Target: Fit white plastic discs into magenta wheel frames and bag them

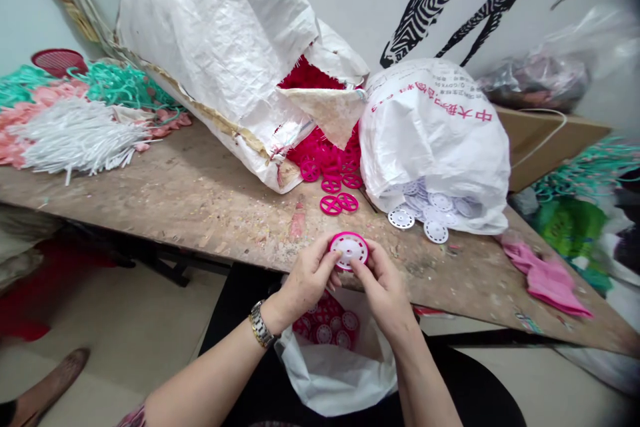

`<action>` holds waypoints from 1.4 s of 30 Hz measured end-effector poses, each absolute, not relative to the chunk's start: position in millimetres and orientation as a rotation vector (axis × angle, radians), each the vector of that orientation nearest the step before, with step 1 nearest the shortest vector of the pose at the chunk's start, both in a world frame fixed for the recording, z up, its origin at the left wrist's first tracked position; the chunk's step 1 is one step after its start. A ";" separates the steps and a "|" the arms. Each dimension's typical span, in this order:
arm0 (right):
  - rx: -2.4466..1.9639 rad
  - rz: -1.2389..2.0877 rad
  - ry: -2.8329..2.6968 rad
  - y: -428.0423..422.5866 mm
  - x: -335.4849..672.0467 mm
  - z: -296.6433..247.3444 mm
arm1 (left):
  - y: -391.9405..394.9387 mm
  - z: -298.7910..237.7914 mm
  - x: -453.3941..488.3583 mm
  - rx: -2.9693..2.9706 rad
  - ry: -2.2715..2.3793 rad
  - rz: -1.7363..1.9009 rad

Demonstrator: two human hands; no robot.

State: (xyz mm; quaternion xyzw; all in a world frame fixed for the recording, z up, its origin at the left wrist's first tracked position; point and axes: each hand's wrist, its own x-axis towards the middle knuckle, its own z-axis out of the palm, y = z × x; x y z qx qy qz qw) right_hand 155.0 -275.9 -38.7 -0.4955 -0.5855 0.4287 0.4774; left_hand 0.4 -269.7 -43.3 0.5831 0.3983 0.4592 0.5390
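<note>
Between both hands, near the table's front edge, is a small plastic wheel (pixel 349 251) with a white slotted disc set inside a magenta rim. My left hand (pixel 311 273) grips its left side, thumb on the white face. On the right side my right hand (pixel 383 283) pinches it, thumb also on the face. Below the hands, an open white sack (pixel 340 383) on my lap holds many joined magenta and white wheels (pixel 324 333). Loose magenta spoked wheels (pixel 331 205) lie on the table ahead, and white slotted discs (pixel 436 232) lie to their right.
A large torn white sack (pixel 215 33) spills magenta wheels onto the wooden table (pixel 225 207). Beside it, another white sack (pixel 430 127) spills white discs. White strips (pixel 90 137) and teal strands (pixel 127 90) pile up at left. A pink cloth (pixel 550 277) lies at right.
</note>
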 end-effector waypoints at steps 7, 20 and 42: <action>-1.255 0.924 -1.402 -279.5 155.2 -37.9 | -272.1 -39.5 2.4 1.518 0.948 1.024; -1.264 0.995 -1.280 -297.7 170.3 -47.4 | -265.0 -35.7 -5.9 1.978 0.895 0.852; -1.470 1.088 -1.755 -325.9 213.1 -48.0 | -135.2 -35.1 -1.8 2.569 1.782 0.325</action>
